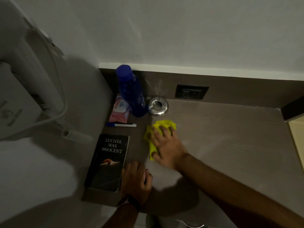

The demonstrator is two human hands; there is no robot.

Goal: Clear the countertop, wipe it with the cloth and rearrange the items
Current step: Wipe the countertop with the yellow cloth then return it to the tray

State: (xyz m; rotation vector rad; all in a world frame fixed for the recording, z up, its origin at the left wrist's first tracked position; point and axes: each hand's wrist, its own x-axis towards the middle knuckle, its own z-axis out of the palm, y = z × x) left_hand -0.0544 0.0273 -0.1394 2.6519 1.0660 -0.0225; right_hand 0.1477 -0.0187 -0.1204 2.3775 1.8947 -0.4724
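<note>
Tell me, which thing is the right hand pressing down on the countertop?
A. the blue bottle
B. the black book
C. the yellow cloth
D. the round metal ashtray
C: the right hand lies spread flat over the yellow cloth on the countertop, while the book sits beside the left hand and the blue bottle and ashtray stand untouched.

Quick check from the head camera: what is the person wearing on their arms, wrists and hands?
Both forearms are bare, with no sleeves in view. The left hand has a dark band at the wrist, possibly a watch, with a thin pale thread beside it. The right hand shows no gloves or rings that I can make out.
</note>
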